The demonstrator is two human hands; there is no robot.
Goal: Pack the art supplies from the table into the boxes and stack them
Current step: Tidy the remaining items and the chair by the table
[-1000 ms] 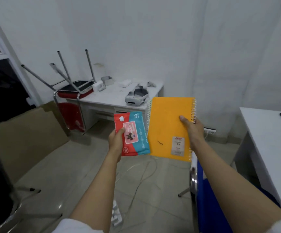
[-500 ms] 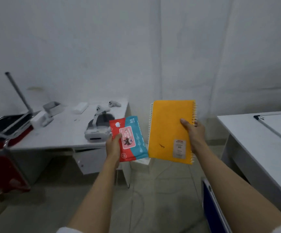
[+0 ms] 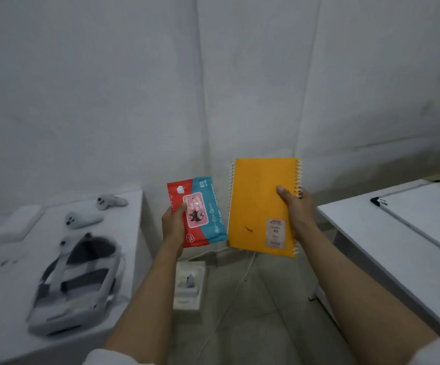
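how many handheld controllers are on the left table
2. One controller lies just beyond the headset; the other controller sits farther back, near the table's right edge. Both are blurred.

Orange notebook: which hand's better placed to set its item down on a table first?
Likely right. The right hand grips the orange notebook beside the right table. The left hand holds the wipes pack further from the left desk.
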